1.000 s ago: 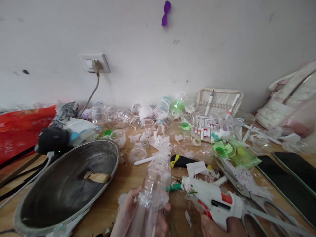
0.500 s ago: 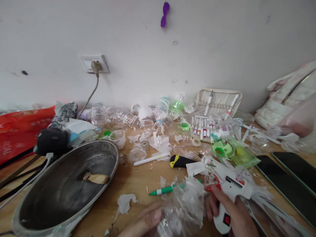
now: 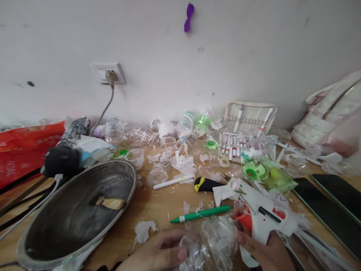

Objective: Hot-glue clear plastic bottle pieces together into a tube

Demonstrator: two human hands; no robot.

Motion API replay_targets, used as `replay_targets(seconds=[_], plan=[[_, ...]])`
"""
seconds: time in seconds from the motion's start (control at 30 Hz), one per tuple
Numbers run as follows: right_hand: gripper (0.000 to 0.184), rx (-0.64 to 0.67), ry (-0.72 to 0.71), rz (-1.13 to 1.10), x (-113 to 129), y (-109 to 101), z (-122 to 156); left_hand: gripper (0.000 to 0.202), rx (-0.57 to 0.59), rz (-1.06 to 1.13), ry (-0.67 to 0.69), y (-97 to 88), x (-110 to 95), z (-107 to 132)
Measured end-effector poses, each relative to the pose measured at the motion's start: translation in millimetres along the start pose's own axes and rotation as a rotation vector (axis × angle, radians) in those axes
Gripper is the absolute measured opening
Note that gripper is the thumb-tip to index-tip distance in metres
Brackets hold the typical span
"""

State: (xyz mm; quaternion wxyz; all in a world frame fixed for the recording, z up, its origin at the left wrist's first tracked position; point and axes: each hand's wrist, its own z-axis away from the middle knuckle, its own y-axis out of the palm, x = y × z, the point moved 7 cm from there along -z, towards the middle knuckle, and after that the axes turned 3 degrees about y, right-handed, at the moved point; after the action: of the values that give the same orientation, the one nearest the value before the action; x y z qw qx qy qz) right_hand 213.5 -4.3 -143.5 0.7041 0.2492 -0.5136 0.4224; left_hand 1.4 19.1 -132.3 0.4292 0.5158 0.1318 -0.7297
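Observation:
My left hand (image 3: 162,250), low in the middle, is closed around the near side of a clear plastic bottle piece (image 3: 194,250). Crumpled whitish film covers its right side. My right hand (image 3: 262,250) grips the handle of a white hot glue gun (image 3: 267,220), fingers by its orange trigger. The gun's nozzle points up and left, and its tip is hard to make out among the scraps. Just beyond the bottle piece lies a green marker (image 3: 201,213). A black and yellow-handled cutter (image 3: 208,184) rests farther back, partly under a white scrap.
On the left stands a large metal basin (image 3: 131,188) with a tan brush-like item (image 3: 111,203) inside. Two phones (image 3: 321,210) lie at right. Cut plastic bottles, paper bits and a marker case (image 3: 251,113) line the wall. A plugged cord (image 3: 105,107) hangs from the socket.
The bottle piece has turned and come down towards me, uncovering more of the green marker. The fingers of my right hand have shifted on the glue gun, which has moved slightly right.

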Motion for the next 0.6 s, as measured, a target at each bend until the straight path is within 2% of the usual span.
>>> replay_targets(seconds=[0.1, 0.17, 0.23, 0.33, 0.43, 0.53, 0.6], plan=[[0.021, 0.020, 0.030, -0.129, -2, 4, -3, 0.042, 0.089, 0.058, -0.022, 2.4, 8, -2], [0.025, 0.021, 0.033, -0.147, -3, 4, -6, 0.045, 0.084, 0.193, 0.018, 1.0, 8, -2], [0.029, 0.029, 0.074, -0.180, -8, 4, -8, 0.049, 0.012, 0.328, 0.048, -4.8, 6, 0], [0.036, 0.118, 0.129, -0.263, -15, 9, -11, 0.045, -0.152, 0.453, 0.032, -15.5, -1, 4], [0.036, 0.199, 0.099, -0.256, -18, 14, -11, 0.037, -0.377, 0.460, 0.060, -27.7, -13, 9], [0.034, 0.157, 0.076, -0.160, -21, 12, -10, 0.035, -0.525, 0.424, 0.069, -33.2, -15, 10], [0.031, 0.096, 0.049, -0.062, -20, 9, -8, 0.038, -0.525, 0.425, 0.085, -32.8, -10, 8]])
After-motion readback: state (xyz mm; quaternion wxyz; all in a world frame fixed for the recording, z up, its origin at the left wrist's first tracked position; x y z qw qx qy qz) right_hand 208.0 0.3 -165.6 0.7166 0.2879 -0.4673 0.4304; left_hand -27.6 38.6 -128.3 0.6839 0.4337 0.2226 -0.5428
